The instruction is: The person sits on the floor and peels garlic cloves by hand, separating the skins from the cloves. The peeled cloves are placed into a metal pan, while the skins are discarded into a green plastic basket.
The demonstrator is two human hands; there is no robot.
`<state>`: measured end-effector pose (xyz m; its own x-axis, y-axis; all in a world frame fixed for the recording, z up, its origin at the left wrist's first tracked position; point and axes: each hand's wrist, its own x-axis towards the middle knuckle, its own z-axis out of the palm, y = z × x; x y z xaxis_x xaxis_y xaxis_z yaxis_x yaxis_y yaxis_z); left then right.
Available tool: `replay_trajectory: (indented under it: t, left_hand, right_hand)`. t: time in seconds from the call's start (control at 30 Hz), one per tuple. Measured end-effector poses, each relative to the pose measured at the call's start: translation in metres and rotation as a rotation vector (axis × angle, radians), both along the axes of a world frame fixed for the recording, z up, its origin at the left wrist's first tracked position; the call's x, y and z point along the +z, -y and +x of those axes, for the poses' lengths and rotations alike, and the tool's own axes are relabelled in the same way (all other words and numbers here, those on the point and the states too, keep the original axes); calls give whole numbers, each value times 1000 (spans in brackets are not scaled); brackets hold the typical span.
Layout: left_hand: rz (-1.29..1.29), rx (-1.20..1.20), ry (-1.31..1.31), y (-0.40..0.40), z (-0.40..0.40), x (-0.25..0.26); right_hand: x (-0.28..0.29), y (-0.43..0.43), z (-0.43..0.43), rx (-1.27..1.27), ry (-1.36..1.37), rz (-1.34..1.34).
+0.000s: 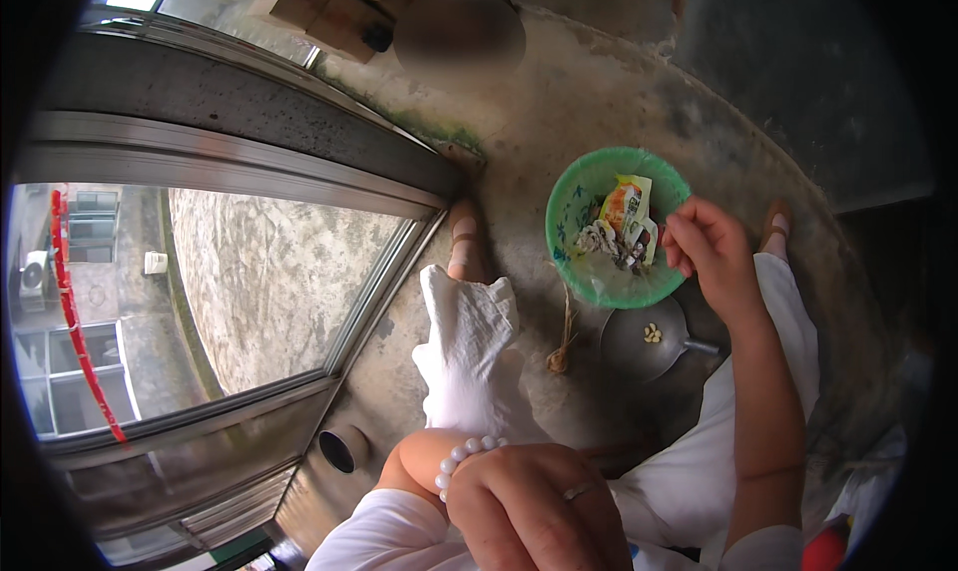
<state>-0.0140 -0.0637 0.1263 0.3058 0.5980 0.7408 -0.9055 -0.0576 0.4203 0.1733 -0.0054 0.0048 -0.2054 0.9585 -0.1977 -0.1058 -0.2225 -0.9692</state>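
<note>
My right hand [703, 249] is over the right rim of a green plastic basin [557, 253], its fingers bent and thumb pressed toward the index finger. Anything pinched there is too small to make out. Inside the basin are a yellow-and-white printed packet [627, 200] and crumpled grey-white scraps [602, 240]. Below it, a grey metal pan [625, 346] with a short handle holds several pale peeled cloves [653, 334], seemingly garlic. Close to the camera, my left hand [539, 507] is bent, back outward, with a white bead bracelet [456, 459] at the wrist. Its palm and fingertips are hidden.
A dry brown stalk or cord with a knotted end [557, 360] lies on the concrete floor [524, 114] between my feet. On the left stands a metal-framed glass panel [277, 271]. An open pipe end [344, 450] sits lower left. Cardboard boxes [340, 36] are stacked at the top.
</note>
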Motion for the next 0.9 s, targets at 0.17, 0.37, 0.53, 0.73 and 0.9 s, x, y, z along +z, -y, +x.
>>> replay_trajectory:
  t: [0.17, 0.37, 0.53, 0.73, 0.9]
  left_hand:
    - [33, -44, -8, 10, -5, -18]
    - [7, 51, 66, 3, 9, -7]
    - [-74, 489, -583, -12, 10, -40]
    - [-304, 847, -1116, -69, 27, -126]
    - [-133, 854, -1246, -75, 33, -137]
  right_hand:
    - [3, 1, 0, -13, -16, -19]
    - [2, 5, 3, -17, -16, -54]
    - [-2, 1, 7, -32, -57, -44]
    - [-2, -3, 11, 2, -54, 8]
    - [-23, -9, 13, -17, -36, -61]
